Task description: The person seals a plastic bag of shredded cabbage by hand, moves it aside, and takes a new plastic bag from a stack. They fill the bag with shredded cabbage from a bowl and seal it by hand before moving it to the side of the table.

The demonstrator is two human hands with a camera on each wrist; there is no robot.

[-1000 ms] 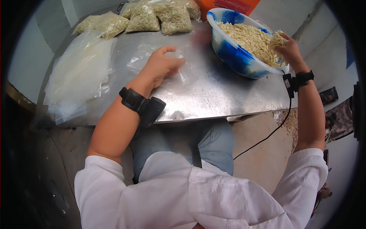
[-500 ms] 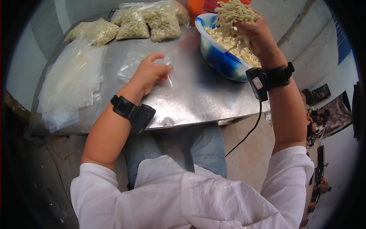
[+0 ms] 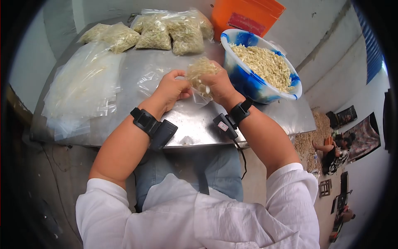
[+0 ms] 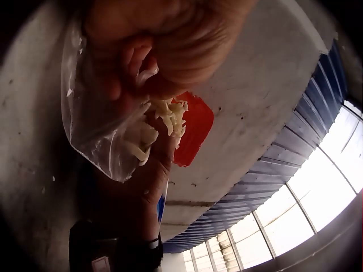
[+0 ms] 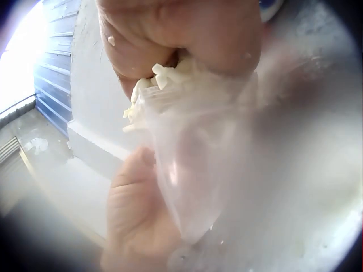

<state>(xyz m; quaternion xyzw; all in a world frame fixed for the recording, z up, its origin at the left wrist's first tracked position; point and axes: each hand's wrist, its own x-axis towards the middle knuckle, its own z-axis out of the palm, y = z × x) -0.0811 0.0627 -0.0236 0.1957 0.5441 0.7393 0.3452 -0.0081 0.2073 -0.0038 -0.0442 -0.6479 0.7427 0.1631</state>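
My left hand (image 3: 172, 89) pinches the edge of a clear plastic bag (image 3: 150, 83) low over the metal table. Pale shredded pieces (image 3: 201, 74) are gripped in my right hand (image 3: 222, 85), close beside the left hand at the bag's mouth. The right wrist view has the bag (image 5: 190, 170) hanging below the right hand (image 5: 181, 34), with some pieces (image 5: 164, 76) at its upper edge. In the left wrist view, pieces (image 4: 170, 116) show between the hands and some lie against the bag's film (image 4: 108, 141). The bag hides some fingertips.
A blue and white bowl (image 3: 244, 83) of shredded pieces stands at the right, an orange container (image 3: 248, 12) behind it. Filled bags (image 3: 153, 35) line the table's back. Flat empty bags (image 3: 83, 85) are stacked at the left. A person (image 3: 338, 153) sits in the right background.
My right hand has moved left from the bowl to the bag, carrying a clump of pieces. My left hand has stayed at the bag.
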